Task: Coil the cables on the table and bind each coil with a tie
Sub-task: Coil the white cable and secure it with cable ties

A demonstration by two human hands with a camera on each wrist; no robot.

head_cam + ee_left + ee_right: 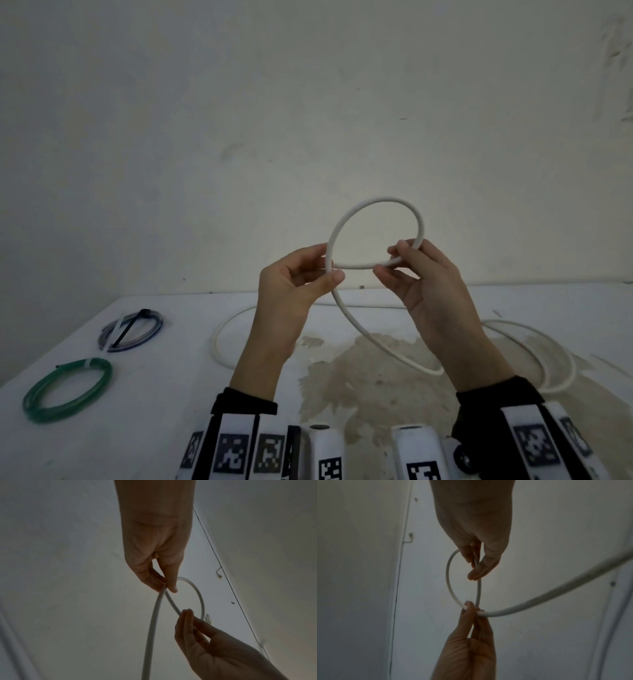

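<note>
Pinched between thumb and fingertips, the white cable (373, 205) is held by both hands above the bench: the left hand (291, 284) nips the point where the loop crosses itself, and the right hand (421, 277) curls thumb and fingers round the loop's opposite side, so 1 turn stands upright between them. Both wrist views confirm the grips, the left hand (154, 555) closing on 2 strands and the right hand (476, 538) on 1. From the crossing the free length drops to the bench (171, 394) and runs away in loose curves toward its right edge, with another stretch lying behind the left forearm. By my judgement this is the opening of the coiling step for the third cable; the next move calls for the right hand to draw up more slack and lay a second turn beside the first while the left keeps the crossing from springing open. Farther off, near the left edge, a green coil (68, 389) lies already tied, and beyond it a bluish clear coil (132, 330) carries a black tie (132, 325).
</note>
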